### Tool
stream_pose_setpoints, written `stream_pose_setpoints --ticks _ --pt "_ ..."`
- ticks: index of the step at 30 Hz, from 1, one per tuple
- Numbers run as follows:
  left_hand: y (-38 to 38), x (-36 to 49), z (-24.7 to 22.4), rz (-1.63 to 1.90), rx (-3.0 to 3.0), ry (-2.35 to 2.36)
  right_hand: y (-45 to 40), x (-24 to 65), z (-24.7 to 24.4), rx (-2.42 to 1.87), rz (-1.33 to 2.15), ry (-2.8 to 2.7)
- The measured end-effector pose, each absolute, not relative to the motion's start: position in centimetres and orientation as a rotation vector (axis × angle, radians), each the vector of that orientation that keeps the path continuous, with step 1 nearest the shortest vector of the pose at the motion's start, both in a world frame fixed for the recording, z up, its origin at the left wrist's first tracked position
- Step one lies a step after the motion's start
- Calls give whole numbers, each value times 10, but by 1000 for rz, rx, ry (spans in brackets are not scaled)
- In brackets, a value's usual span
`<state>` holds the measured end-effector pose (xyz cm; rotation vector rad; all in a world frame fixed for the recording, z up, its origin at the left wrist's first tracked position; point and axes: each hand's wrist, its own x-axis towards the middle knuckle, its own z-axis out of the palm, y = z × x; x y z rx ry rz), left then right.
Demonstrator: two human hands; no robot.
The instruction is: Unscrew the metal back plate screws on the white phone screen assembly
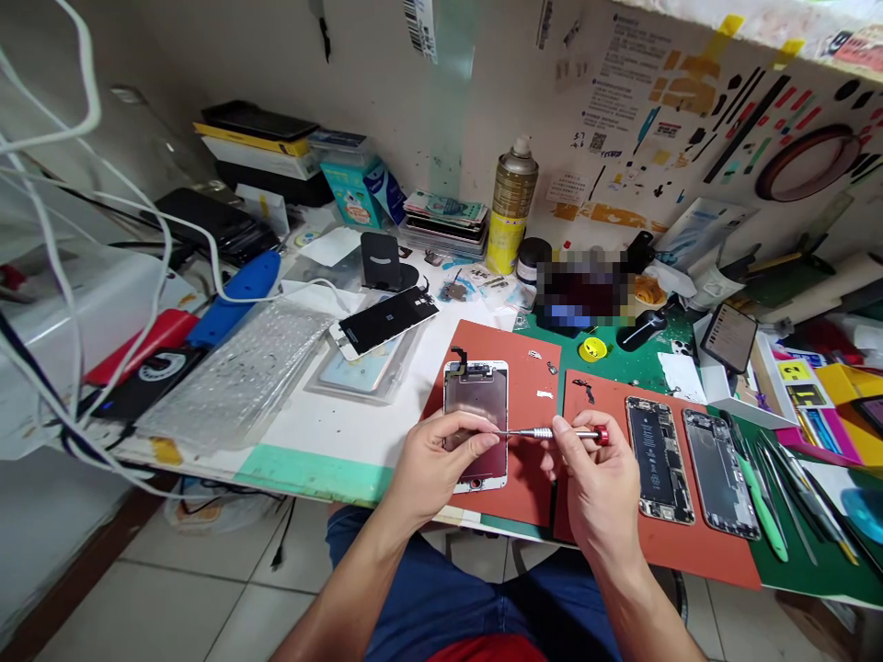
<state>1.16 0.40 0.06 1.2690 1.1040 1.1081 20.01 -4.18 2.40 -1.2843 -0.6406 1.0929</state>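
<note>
Over the worktop (293,414), I see left hand (438,455) pinching screwdriver (543,433) tip, right hand (594,464) its handle (602,436) — screen (483,397) below the left, long axis crossing the shaft.

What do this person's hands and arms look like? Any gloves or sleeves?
The left hand and right hand are ungloved, with no rings or watch visible. Both forearms are bare as far as the view shows, without visible sleeves, cables or markings.

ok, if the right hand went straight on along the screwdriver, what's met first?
The left hand: its fingertips sit right at the tip of the screwdriver in the right hand. Whether they already touch is unclear.
</note>
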Motion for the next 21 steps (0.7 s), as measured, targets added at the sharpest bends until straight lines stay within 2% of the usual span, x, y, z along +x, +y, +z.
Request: stream_pose_setpoints --ticks 21 --pt "6 12 -4 1135 1340 1050 -54 197 36 -1365 782 -897"
